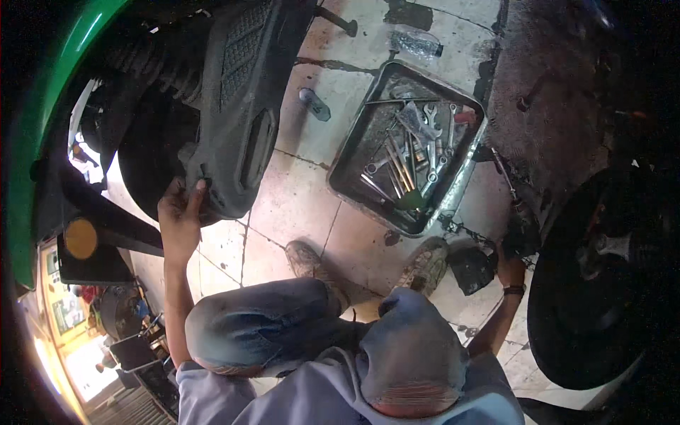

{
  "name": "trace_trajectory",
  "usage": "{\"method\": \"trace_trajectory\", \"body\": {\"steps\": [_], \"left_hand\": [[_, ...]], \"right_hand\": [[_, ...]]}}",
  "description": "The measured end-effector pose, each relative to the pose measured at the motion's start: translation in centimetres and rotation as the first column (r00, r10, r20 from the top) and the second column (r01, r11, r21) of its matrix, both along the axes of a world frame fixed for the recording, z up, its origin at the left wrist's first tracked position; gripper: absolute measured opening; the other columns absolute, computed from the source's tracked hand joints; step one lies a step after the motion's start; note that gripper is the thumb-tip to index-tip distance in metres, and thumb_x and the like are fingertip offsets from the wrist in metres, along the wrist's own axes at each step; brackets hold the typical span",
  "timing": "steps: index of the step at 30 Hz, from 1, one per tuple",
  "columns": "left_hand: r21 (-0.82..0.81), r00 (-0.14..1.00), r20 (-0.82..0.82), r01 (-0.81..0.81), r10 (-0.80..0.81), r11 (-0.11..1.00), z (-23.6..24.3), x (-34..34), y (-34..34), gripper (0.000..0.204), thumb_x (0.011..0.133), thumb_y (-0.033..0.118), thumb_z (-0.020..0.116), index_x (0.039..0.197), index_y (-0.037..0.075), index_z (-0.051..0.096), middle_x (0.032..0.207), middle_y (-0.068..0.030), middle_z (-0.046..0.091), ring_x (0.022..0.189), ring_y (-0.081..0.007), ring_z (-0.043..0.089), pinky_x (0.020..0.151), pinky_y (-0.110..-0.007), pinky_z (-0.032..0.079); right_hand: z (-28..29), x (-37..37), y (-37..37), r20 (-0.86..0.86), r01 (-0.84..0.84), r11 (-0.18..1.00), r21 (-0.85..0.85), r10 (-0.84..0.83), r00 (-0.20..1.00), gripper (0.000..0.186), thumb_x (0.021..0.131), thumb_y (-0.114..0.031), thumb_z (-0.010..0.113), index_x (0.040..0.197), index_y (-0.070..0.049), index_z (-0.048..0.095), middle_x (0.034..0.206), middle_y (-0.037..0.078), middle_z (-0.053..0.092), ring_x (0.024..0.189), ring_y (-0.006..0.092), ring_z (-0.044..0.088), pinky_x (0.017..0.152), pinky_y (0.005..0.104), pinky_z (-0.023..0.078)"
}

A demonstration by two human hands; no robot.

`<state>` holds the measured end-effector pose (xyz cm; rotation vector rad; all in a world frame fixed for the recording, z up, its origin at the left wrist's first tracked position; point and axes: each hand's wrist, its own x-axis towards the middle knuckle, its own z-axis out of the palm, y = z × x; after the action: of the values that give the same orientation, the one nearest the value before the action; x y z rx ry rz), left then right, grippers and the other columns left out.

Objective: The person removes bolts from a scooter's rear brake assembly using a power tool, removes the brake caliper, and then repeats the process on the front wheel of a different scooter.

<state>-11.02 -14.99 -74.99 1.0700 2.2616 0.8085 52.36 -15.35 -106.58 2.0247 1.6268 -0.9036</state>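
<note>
Where the left hand (180,212) meets its lower end, the dark panel (241,92) is matt grey-black, with a textured patch higher up and a long rounded slot near its edge. It stands over the floor (283,202), left of the tray's left edge. The left arm reaches forward, thumb raised and fingers curled, partly closed on the panel's end. The right arm stretches outward, a dark band (514,290) at its wrist; the right hand (510,268) is low beside a black object (473,271), too shadowed to tell its opening or hold. Between them, the tray (360,140) carries loosely heaped wrenches (452,127), a red piece (465,117) near its far right corner and a green piece (411,200) by its near edge.
</note>
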Motion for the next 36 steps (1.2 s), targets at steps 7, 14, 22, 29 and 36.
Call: {"method": "trace_trajectory", "body": {"steps": [7, 14, 22, 29, 36], "left_hand": [[-0.068, 1.0, -0.017, 0.002, -0.003, 0.998, 0.8, -1.2, 0.5, 0.038, 0.098, 0.025, 0.069, 0.122, -0.005, 0.063, 0.108, -0.011, 0.07, 0.094, -0.018, 0.064, 0.089, -0.031, 0.049], [-0.028, 0.976, 0.164, 0.15, -0.144, 0.988, -0.5, -0.9, -0.3, 0.016, 0.095, 0.002, 0.068, 0.109, -0.004, 0.062, 0.088, -0.0038, 0.07, 0.082, -0.0073, 0.066, 0.073, -0.022, 0.053], [-0.033, 0.983, 0.182, -0.004, 0.01, 0.999, -2.1, -0.6, 0.5, 0.014, 0.095, 0.002, 0.069, 0.105, -0.005, 0.062, 0.076, -0.0015, 0.066, 0.074, -0.0065, 0.064, 0.07, -0.023, 0.056], [0.013, 0.99, 0.137, 0.032, -0.033, 0.999, -1.9, -0.1, 0.9, 0.012, 0.094, 0.002, 0.07, 0.1, -0.005, 0.063, 0.074, -0.0015, 0.066, 0.075, -0.0068, 0.064, 0.069, -0.022, 0.057], [-0.01, 0.99, 0.117, 0.079, -0.078, 0.997, -2.1, -0.6, 0.7, 0.013, 0.093, 0.003, 0.071, 0.099, -0.004, 0.063, 0.076, -0.0024, 0.066, 0.074, -0.0076, 0.066, 0.066, -0.025, 0.059]], "right_hand": [[10.3, -11.1, 7.9, -0.284, 0.043, 0.955, 0.292, 0.043, 0.958, 0.06, 0.098, -0.057, 0.056, 0.106, 0.0, 0.071, 0.092, 0.024, 0.071, 0.089, 0.0417, 0.07, 0.077, 0.0491, 0.053], [14.0, -23.5, 11.5, -0.567, -0.059, 0.948, 0.313, 0.236, 0.789, 0.046, 0.094, -0.05, 0.067, 0.095, -0.004, 0.069, 0.081, 0.018, 0.072, 0.079, 0.0394, 0.071, 0.069, 0.0467, 0.054], [9.9, -15.8, 6.9, -0.504, 0.292, 0.867, 0.403, -0.056, 0.862, 0.037, 0.095, -0.04, 0.069, 0.103, -0.004, 0.069, 0.091, 0.015, 0.074, 0.078, 0.0311, 0.071, 0.072, 0.0406, 0.054], [-2.5, 0.1, -2.3, -0.181, 0.543, 0.718, 0.435, -0.521, 0.834, 0.059, 0.097, -0.047, 0.065, 0.13, 0.002, 0.06, 0.128, 0.014, 0.068, 0.117, 0.0341, 0.064, 0.097, 0.04, 0.05], [-7.0, 0.1, -1.5, -0.796, 0.89, 0.178, -0.421, -0.542, -0.268, 0.048, 0.097, -0.038, 0.068, 0.131, -0.006, 0.062, 0.118, 0.003, 0.067, 0.099, 0.0159, 0.061, 0.086, 0.032, 0.048]]}}
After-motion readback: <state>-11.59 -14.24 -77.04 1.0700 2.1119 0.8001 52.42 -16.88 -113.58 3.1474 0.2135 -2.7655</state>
